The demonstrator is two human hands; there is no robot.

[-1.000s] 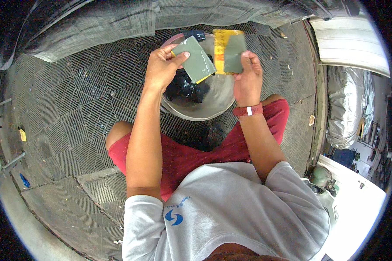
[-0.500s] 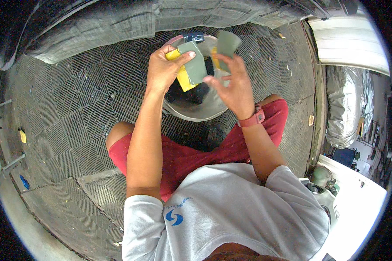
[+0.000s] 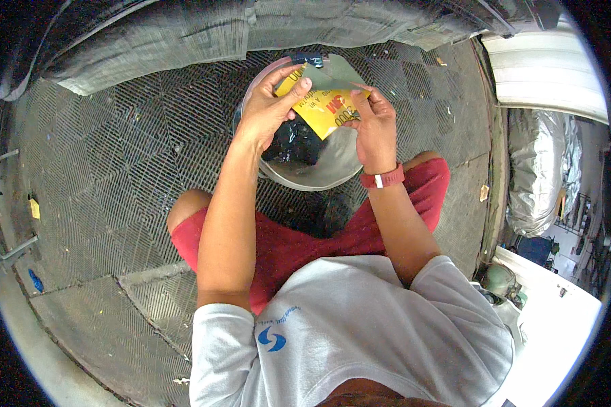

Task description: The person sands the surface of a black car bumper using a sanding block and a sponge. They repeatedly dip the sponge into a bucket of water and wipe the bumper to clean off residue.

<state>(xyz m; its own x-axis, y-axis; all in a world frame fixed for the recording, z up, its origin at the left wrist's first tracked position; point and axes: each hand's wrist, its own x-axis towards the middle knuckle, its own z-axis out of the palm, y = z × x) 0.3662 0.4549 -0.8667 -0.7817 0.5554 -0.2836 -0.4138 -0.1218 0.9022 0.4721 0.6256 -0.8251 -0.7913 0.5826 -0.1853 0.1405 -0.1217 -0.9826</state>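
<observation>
Between my two hands, over a round pale bucket [image 3: 322, 183], I hold sandpaper [image 3: 319, 121] with a printed yellow backing and a grey-green grit face. My left hand [image 3: 261, 108] pinches its left side, thumb on the yellow backing. On the right edge, my right hand [image 3: 375, 129] closes with thumb and fingers. A grey-green piece [image 3: 343, 73] shows behind the yellow; I cannot tell whether it is a separate sheet or a folded part. Below, a wet, shiny black thing [image 3: 293, 139] lies in the bucket, partly hidden by the sandpaper and my left hand.
The bucket stands on dark ribbed matting [image 3: 129, 163], just beyond my crossed legs. Grey sheeting [image 3: 183, 41] hangs along the far side. To the right are a silver-covered bundle [image 3: 536, 169] and a white panel [image 3: 557, 305]. A dark blue item [image 3: 309, 60] sits at the bucket's far rim.
My right hand, blurred before with a separate grey-green and yellow piece, has come in to the sandpaper at my left hand. The yellow backing has turned into view.
</observation>
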